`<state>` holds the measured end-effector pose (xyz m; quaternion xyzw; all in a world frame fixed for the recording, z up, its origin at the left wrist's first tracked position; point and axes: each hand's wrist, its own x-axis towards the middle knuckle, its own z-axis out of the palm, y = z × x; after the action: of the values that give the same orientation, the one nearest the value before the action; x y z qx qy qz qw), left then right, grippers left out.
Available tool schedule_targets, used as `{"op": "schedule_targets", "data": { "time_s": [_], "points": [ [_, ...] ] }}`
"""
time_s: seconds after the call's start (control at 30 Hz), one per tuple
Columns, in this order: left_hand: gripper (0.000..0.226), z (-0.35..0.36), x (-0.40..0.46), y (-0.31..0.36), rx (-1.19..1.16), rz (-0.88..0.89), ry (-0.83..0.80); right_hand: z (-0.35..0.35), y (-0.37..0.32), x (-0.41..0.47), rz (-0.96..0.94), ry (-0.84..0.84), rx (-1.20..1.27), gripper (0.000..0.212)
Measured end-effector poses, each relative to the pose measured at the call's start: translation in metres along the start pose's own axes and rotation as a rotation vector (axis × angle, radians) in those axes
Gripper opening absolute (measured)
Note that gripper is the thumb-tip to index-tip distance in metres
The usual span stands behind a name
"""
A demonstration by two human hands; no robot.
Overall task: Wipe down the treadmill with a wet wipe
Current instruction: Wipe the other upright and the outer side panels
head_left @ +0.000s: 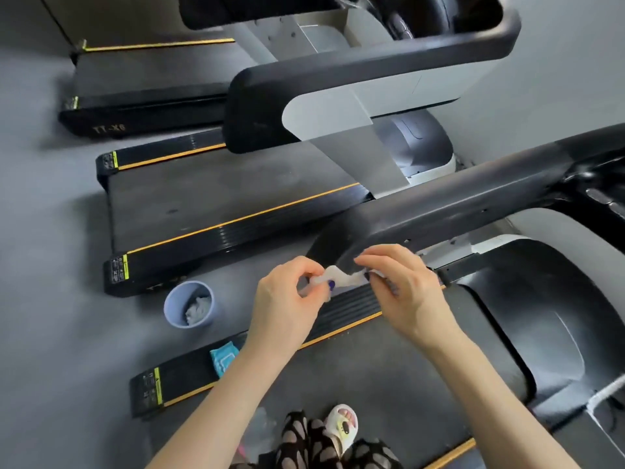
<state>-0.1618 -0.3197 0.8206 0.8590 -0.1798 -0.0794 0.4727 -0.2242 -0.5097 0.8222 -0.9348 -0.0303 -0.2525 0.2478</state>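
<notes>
- My left hand (pixel 287 296) and right hand (pixel 402 286) both pinch the same white wet wipe (pixel 338 277), stretched between my fingertips.
- The wipe sits in the air just in front of the end of the treadmill's black handrail (pixel 439 204), above the ribbed side rail (pixel 348 306).
- A teal wipe packet (pixel 223 358) lies on that rail further back.
- A small bin (pixel 189 308) with crumpled wipes stands on the floor beside it.
</notes>
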Motion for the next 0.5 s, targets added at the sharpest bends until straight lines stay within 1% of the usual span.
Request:
{"op": "schedule_targets", "data": {
  "time_s": [0.1, 0.2, 0.33, 0.5],
  "points": [
    [0.013, -0.020, 0.004, -0.040, -0.020, -0.020, 0.056, 0.021, 0.012, 0.020, 0.134, 0.050, -0.088, 0.025],
    [0.014, -0.030, 0.016, -0.068, -0.084, -0.099, 0.033, 0.040, 0.024, 0.044, 0.154, 0.048, -0.191, 0.026],
    [0.035, -0.021, 0.049, -0.098, -0.113, -0.005, 0.068, 0.063, 0.042, 0.073, 0.165, -0.008, -0.290, 0.027],
    [0.041, -0.002, 0.082, -0.111, -0.142, 0.045, 0.110, 0.093, 0.067, 0.101, 0.179, -0.088, -0.365, 0.025]
  ]
}}
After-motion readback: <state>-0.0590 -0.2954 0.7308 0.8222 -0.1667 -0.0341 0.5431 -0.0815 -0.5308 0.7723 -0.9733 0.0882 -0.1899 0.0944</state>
